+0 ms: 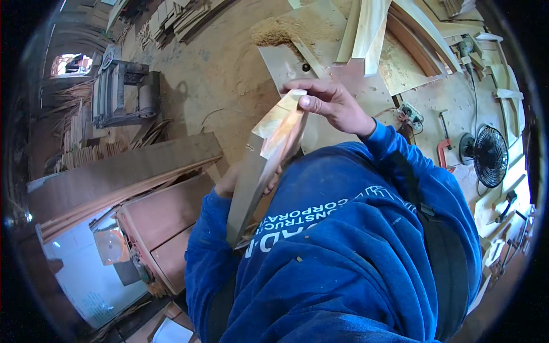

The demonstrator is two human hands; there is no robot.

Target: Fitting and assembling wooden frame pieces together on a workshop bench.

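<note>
Timber piece (247, 174) gripped in both hands above a blue sweatshirt

The timber piece is held up at a slant in front of the wearer's chest, its pale, step-cut end raised toward the right hand (346, 111) and its darker end lowered toward the left forearm. Its upper tip is pinched by the right hand, with the thumb laid on the near face and the fingers bent over the far side. The lower part is clasped from beneath by the left hand (226, 179), which is partly hidden by the wood; its curled fingertips are seen at the opposite edge.

The front of the blue sweatshirt (343, 251) is dotted with small wood chips. Beyond the right hand, a table (372, 94) is seen, on which a heap of sawdust (277, 31) and curved wooden pieces (420, 40) are laid. Farther right, a red clamp (443, 150) is placed near a black fan (490, 155). On the left side, a grey machine (120, 91) is set near stacked wooden strips (86, 151).
</note>
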